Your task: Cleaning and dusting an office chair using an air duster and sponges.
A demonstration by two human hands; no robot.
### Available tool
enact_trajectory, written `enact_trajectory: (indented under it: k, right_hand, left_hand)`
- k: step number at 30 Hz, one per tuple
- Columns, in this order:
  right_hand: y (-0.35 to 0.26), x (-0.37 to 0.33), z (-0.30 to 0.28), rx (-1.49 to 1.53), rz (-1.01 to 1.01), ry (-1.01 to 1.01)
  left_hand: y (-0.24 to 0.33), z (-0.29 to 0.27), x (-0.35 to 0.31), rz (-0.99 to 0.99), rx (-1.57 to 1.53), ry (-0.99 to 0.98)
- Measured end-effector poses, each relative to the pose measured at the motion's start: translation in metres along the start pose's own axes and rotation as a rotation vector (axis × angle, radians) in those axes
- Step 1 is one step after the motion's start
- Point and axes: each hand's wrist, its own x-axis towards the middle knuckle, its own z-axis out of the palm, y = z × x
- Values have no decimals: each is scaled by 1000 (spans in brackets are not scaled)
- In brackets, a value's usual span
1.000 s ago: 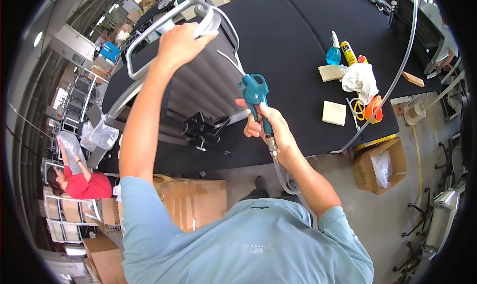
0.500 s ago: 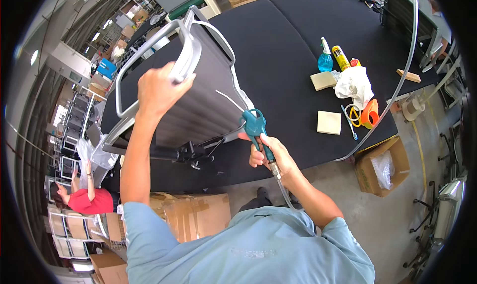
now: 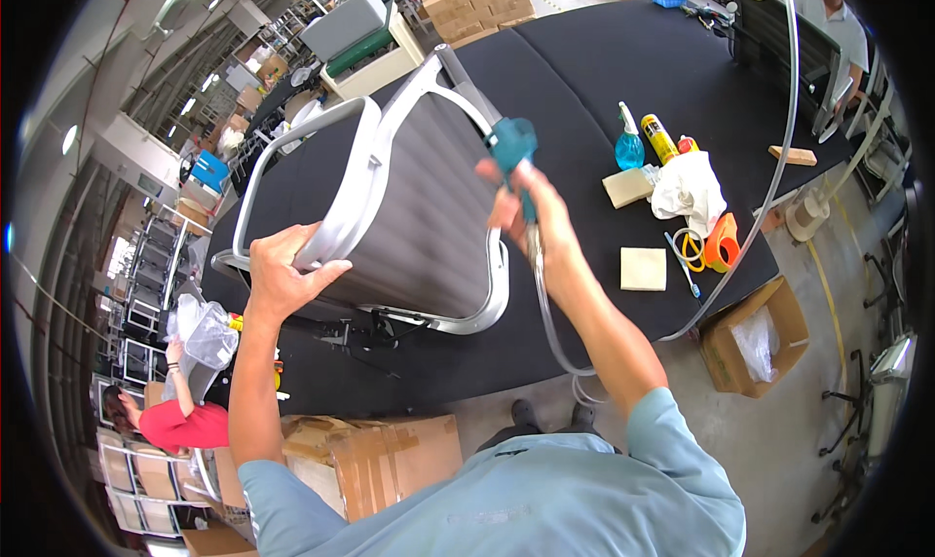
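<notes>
A chair (image 3: pixel 429 192) with a silver metal frame and a dark grey mesh panel lies tilted on the black-covered table. My left hand (image 3: pixel 280 277) is closed around the near end of its silver armrest loop (image 3: pixel 365 182), thumb along the underside. In my right hand (image 3: pixel 543 226) is a teal air blow gun (image 3: pixel 513 146), held by its handle beside the far right edge of the mesh. A clear hose (image 3: pixel 545 309) runs down from the gun past my right forearm. Motion blurs the gun, and its nozzle cannot be made out. Under the chair, a black mechanism (image 3: pixel 336 333) shows partly.
On the right of the table (image 3: pixel 575 60) are a spray bottle (image 3: pixel 629 150), a yellow can (image 3: pixel 659 138), sponges (image 3: pixel 644 269), a white cloth (image 3: pixel 690 189) and an orange tape dispenser (image 3: pixel 721 242). Cardboard boxes (image 3: pixel 399 460) stand below. A co-worker in red (image 3: pixel 185 423) is at left.
The chair has turned and tipped, its right frame side now swung nearer. My left hand has come lower with the armrest. My right hand has carried the blow gun up and away from me.
</notes>
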Motion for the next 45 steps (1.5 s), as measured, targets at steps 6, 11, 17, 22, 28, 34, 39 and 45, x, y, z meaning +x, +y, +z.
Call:
enact_trajectory:
  k: [6,11,17,22,28,34,39,45]
  right_hand:
    - [56,3,-42,-62,32,129]
    - [153,2,-115,-630,181,345]
    - [123,-33,-64,-215,301,209]
    - [56,-73,-16,221,331,-153]
    - [76,-160,-41,93,572,-96]
    - [88,-199,-32,-113,618,-19]
    - [134,-235,-100,-332,895,121]
    - [90,-262,-169,-606,457,509]
  left_hand:
    - [4,-5,4,-166,-112,-92]
    - [10,-8,15,-250,-171,-163]
    - [-3,-1,7,-267,-285,-122]
    - [5,0,2,-257,-255,-48]
    - [-3,23,-4,-89,-39,298]
    - [0,43,-15,21,268,558]
    - [24,74,-41,-74,445,577]
    - [60,116,-100,-12,178,552]
